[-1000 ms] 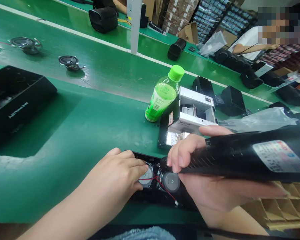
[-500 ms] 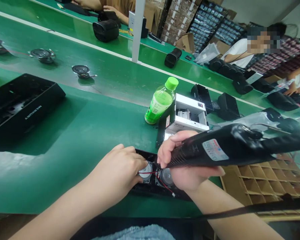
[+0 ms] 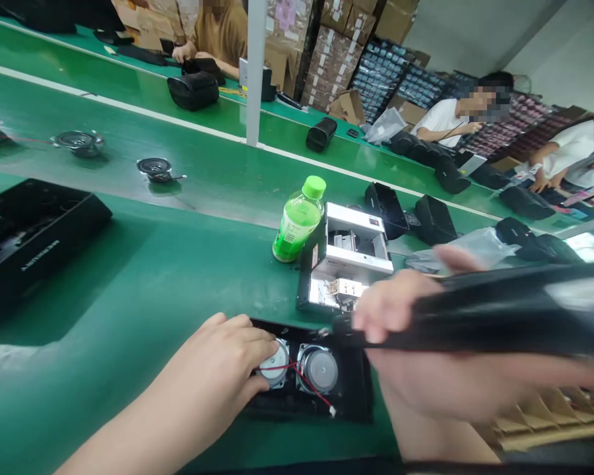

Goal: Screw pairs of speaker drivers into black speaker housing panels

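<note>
My left hand (image 3: pixel 218 356) rests with its fingers on the left of two round speaker drivers (image 3: pixel 274 364), pressing it into a black speaker housing (image 3: pixel 359 396). The second driver (image 3: pixel 318 371) sits beside it, uncovered. A red-and-black wire (image 3: pixel 314 386) runs across both drivers. My right hand (image 3: pixel 420 336) grips a black electric screwdriver (image 3: pixel 505 310), blurred by motion. Its tip is hidden or unclear near the housing's top edge, above the gap between the drivers.
A green-capped bottle (image 3: pixel 297 221) and an open white-and-black speaker unit (image 3: pixel 344 254) stand beyond the housing. A black speaker bar (image 3: pixel 34 237) lies left. Loose drivers and black speakers sit along the green belts. Co-workers (image 3: pixel 450 122) sit far right. A cardboard divider (image 3: pixel 539 415) lies lower right.
My right hand and the screwdriver have moved up and right, off the right driver. The view has tilted upward, showing more of the room. My left hand stays on the left driver.
</note>
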The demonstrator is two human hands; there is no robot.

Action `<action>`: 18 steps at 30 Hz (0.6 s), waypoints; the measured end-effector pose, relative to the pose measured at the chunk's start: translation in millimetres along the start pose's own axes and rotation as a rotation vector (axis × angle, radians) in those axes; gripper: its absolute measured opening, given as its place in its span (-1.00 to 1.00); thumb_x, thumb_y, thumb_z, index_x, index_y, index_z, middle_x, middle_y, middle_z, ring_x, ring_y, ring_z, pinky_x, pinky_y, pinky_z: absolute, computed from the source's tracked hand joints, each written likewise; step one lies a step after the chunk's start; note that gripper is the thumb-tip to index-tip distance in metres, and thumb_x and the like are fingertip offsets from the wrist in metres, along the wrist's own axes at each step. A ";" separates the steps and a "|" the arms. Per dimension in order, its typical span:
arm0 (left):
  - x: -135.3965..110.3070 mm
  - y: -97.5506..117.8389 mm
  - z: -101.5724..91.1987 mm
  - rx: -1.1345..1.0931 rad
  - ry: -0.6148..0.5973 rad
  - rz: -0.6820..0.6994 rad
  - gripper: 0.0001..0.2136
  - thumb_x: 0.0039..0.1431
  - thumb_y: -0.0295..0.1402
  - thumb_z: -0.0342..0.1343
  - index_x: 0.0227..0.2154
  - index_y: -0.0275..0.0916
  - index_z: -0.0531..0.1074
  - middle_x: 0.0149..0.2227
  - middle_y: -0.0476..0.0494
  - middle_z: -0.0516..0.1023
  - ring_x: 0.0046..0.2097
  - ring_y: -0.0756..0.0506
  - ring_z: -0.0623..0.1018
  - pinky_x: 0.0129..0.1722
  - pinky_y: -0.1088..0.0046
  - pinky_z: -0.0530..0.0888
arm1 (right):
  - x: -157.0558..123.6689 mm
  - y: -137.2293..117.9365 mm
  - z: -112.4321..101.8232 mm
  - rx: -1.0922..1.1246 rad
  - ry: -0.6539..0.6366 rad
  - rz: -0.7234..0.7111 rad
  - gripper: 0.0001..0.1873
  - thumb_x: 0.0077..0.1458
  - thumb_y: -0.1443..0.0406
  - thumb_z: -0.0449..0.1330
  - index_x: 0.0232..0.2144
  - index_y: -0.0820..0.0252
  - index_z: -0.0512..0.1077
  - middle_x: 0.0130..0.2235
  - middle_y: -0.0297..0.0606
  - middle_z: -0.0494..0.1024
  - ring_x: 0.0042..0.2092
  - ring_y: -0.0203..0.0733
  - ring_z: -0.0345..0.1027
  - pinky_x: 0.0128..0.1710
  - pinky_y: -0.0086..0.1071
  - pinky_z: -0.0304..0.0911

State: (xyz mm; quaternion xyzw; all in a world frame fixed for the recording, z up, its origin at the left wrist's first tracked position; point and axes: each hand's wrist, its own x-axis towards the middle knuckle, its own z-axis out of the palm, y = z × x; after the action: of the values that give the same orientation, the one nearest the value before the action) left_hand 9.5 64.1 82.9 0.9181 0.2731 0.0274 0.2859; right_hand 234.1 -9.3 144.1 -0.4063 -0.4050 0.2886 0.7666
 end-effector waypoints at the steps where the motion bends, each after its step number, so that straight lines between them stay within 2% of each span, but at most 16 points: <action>1: -0.4 -0.8 0.6 -0.007 0.002 0.001 -0.68 0.24 -0.52 0.40 -0.03 0.02 0.66 0.01 0.11 0.76 0.00 -0.22 0.63 -0.08 0.20 0.25 | 6.8 -11.2 -5.5 -0.051 0.057 -0.078 -0.36 0.17 -0.35 0.27 -0.02 -0.05 0.55 -0.54 -0.44 0.55 -0.59 -0.16 0.32 -0.52 -0.22 0.40; 4: -0.7 -2.8 0.8 -0.009 0.004 0.024 -0.67 0.24 -0.52 0.39 -0.01 0.00 0.65 0.00 0.09 0.76 -0.02 -0.23 0.63 -0.09 0.20 0.27 | 25.0 -26.4 -15.8 -0.188 0.113 -0.226 -0.36 0.15 -0.34 0.28 -0.09 0.01 0.53 -0.53 -0.40 0.57 -0.59 -0.08 0.35 -0.55 -0.15 0.38; 8: -0.3 -5.5 0.8 -0.016 0.034 0.065 -0.68 0.25 -0.51 0.39 -0.01 0.00 0.64 0.00 0.09 0.76 -0.05 -0.21 0.63 -0.12 0.22 0.29 | 38.8 -11.4 -10.5 -0.229 0.134 -0.136 -0.27 0.01 -0.45 0.28 -0.27 0.03 0.51 -0.61 -0.43 0.49 -0.65 -0.11 0.31 -0.63 -0.19 0.30; 10: -0.6 -6.7 1.7 -0.006 0.054 0.096 -0.68 0.26 -0.50 0.39 0.01 0.00 0.63 0.00 0.08 0.76 -0.06 -0.19 0.64 -0.12 0.23 0.30 | 43.2 0.6 -7.7 -0.241 0.110 -0.171 -0.23 0.10 -0.49 0.15 -0.23 0.02 0.53 -0.63 -0.43 0.44 -0.69 -0.14 0.27 -0.69 -0.24 0.24; 14: -1.8 -7.6 4.7 0.027 0.079 0.118 -0.68 0.27 -0.48 0.39 0.03 -0.02 0.62 0.02 0.03 0.76 -0.03 -0.21 0.64 -0.10 0.23 0.32 | 52.6 17.2 -13.8 -0.275 0.128 -0.338 -0.08 0.24 -0.49 -0.14 -0.07 0.07 0.59 -0.68 -0.43 0.34 -0.75 -0.18 0.19 -0.81 -0.33 0.08; 18: -3.9 -8.0 4.2 0.015 0.076 0.119 -0.67 0.29 -0.45 0.39 0.07 -0.01 0.60 0.06 0.04 0.75 -0.01 -0.21 0.65 -0.07 0.21 0.35 | 54.7 18.8 -19.8 -0.247 0.144 -0.318 -0.06 0.23 -0.49 -0.15 -0.05 0.08 0.58 -0.67 -0.43 0.35 -0.73 -0.18 0.22 -0.80 -0.35 0.11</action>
State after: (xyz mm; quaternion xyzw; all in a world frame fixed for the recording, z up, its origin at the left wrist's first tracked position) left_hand 3.1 65.5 75.4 0.9332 0.2289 0.0772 0.2661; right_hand 276.5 34.7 142.3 -0.4478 -0.4403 0.0823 0.7738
